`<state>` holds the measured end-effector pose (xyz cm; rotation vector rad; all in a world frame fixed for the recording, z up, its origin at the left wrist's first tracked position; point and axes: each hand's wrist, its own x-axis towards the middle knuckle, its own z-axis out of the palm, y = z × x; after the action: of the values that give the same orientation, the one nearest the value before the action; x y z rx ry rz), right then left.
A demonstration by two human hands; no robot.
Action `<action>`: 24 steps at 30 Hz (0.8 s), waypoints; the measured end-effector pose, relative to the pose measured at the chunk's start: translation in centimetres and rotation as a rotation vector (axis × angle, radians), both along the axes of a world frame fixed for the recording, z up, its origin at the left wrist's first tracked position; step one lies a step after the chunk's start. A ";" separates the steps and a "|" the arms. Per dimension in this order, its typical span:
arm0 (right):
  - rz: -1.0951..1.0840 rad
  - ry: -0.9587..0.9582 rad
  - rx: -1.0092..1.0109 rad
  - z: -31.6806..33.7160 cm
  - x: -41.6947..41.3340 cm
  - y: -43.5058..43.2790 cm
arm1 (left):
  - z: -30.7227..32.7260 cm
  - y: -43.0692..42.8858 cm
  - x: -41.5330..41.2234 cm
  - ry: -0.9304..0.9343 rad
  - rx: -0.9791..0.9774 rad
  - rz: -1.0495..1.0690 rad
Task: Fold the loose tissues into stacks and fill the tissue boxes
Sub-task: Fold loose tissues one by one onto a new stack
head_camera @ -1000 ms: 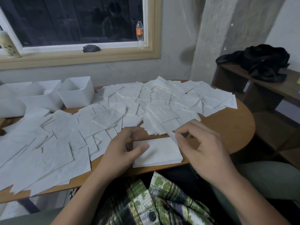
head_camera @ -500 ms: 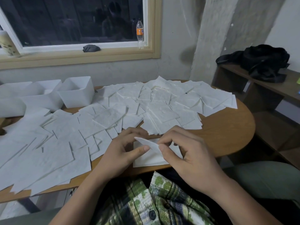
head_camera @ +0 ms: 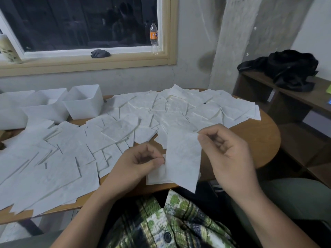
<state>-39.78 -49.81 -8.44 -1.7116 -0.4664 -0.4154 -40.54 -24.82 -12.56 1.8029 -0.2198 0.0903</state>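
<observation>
Pinching tissue (head_camera: 182, 158) | left hand (head_camera: 136, 165) grip closed on side edge | right hand (head_camera: 227, 154) grip closed on top corner

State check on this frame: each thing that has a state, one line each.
stack: lying at the near edge of the table
tissue: held up over the stack, hanging flat
left hand: pinches the tissue's left edge
right hand: pinches its top right corner
loose tissues: spread flat, overlapping, on the table
boxes: upright, open-topped, fill unclear
bottle: upright on the windowsill
</observation>
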 end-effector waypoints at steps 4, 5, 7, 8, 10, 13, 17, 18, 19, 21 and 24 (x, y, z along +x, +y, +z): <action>-0.015 0.032 0.033 0.0 0.2 0.0 | 0.7 -0.3 -0.3 -0.022 -0.080 -0.006; -0.013 0.035 0.036 0.1 0.2 0.0 | 0.7 -0.5 -0.4 -0.001 -0.075 -0.028; -0.006 0.031 0.038 0.3 0.1 0.2 | 0.7 -0.8 -0.5 0.043 -0.006 -0.072; 0.001 0.027 0.038 0.5 0.0 0.2 | 0.6 -0.8 -0.5 0.052 0.046 -0.092; 0.019 0.019 0.038 0.7 -0.1 0.4 | 0.3 -0.8 -0.5 0.040 0.157 -0.088; 0.036 0.015 0.049 1.2 -0.3 0.5 | 0.1 -0.7 -0.5 -0.001 0.240 -0.015; 0.059 0.005 0.049 1.6 -0.6 0.6 | 0.6 -0.9 -0.6 0.021 0.288 -0.033; 0.064 0.000 0.051 1.6 -0.7 0.6 | 0.5 -0.9 -0.5 0.021 0.304 -0.056; 0.064 -0.004 0.054 1.7 -0.7 0.5 | 0.5 -0.9 -0.6 0.026 0.309 -0.069; 0.046 -0.012 0.054 1.6 -0.6 0.4 | 0.3 -0.7 -0.7 0.058 0.260 -0.076; -0.009 0.001 0.058 1.2 0.0 -0.2 | 0.1 -0.1 -0.7 0.125 0.035 -0.049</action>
<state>-39.83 -49.96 -7.24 -1.6583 -0.4420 -0.4309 -41.27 -24.89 -12.41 1.8298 -0.1769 -0.0612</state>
